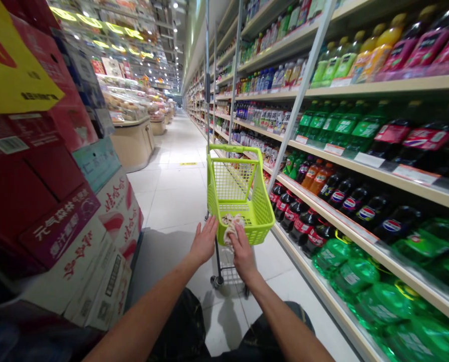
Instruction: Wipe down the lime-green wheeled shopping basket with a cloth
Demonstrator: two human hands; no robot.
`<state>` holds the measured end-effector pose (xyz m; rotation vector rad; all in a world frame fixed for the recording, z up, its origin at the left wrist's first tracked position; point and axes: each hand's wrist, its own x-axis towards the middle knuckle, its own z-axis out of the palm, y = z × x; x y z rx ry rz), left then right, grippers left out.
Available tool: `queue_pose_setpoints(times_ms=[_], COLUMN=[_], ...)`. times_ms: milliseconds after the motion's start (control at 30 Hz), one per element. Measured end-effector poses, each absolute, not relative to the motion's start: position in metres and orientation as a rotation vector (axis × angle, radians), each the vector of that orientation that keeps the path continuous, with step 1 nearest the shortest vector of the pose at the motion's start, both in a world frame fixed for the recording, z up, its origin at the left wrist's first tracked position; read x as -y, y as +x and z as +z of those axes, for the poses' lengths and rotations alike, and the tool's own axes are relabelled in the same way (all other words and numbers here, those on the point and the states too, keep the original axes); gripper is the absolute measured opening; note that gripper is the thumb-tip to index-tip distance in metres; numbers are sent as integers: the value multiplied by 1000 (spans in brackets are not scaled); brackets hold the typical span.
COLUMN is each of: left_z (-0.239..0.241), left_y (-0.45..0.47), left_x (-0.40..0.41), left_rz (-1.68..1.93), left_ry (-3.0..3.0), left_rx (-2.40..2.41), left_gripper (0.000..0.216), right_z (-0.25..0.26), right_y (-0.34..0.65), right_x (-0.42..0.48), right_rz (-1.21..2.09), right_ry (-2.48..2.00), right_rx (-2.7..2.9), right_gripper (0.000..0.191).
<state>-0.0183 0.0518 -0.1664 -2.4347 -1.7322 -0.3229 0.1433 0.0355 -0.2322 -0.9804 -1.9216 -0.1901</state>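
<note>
A lime-green shopping cart (264,221) with a latticed plastic basket stands on wheels straight in front of me. My right hand (242,251) grips a crumpled, pale patterned cloth (234,229) and presses it on the near rim of the basket. Part of the cloth hangs over the rim. Beside the basket's near left corner is my left hand (205,241), its fingers stretched out and nothing in it. Whether those fingertips touch the plastic I cannot tell. The inside of the basket shows only its grid floor and back panel.
Shelves of soda bottles (367,211) line the right side, with large green bottles (360,281) at the bottom. Stacked drink cartons (107,216) rise close on my left. A white tiled aisle (172,186) runs ahead past a rounded display counter (134,143).
</note>
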Motion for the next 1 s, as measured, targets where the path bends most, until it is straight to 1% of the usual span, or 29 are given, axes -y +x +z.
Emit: queue_pose_setpoints(times_ms=[67, 133, 233, 333, 467, 600, 667, 733, 800, 933, 1000], left_z=[-162, -160, -161, -164, -164, -159, -158, -158, -160, -162, -160], left_y=[-13, -8, -4, -1, -1, -4, -4, -1, 4, 10, 10], left_x=[-52, -52, -52, -52, -52, -51, -52, -53, -54, -53, -52], left_rz=[-324, -321, -305, -294, -282, -246, -233, -228, -230, -251, -258], left_ry=[-2467, -2504, -2523, -2511, -2482, -2481, -2480, -2481, -2498, -2526, -2531], left_rx=[1718, 1681, 1640, 1648, 1672, 1624, 1619, 1611, 1578, 1540, 1548], left_gripper=[68, 68, 69, 68, 68, 68, 67, 66, 66, 63, 62], right_z=[-234, -247, -254, -231, -205, -205, -203, -200, -200, -205, -205], right_y=[145, 151, 158, 153, 152, 212, 248, 262, 247, 190, 190], right_x=[-36, -31, -23, -30, -58, -71, -71, -69, -67, -66, -68], right_rz=[-228, -248, -226, -228, -289, -322, -342, -336, -301, -215, -211], right_ry=[-974, -962, -982, -1031, -1057, -1108, -1218, -1312, -1322, -1151, -1131], right_rx=[1941, 1986, 2007, 1948, 2001, 2060, 1939, 1825, 1823, 2056, 2084], right_gripper=[46, 43, 43, 44, 37, 35, 38, 40, 41, 44, 42])
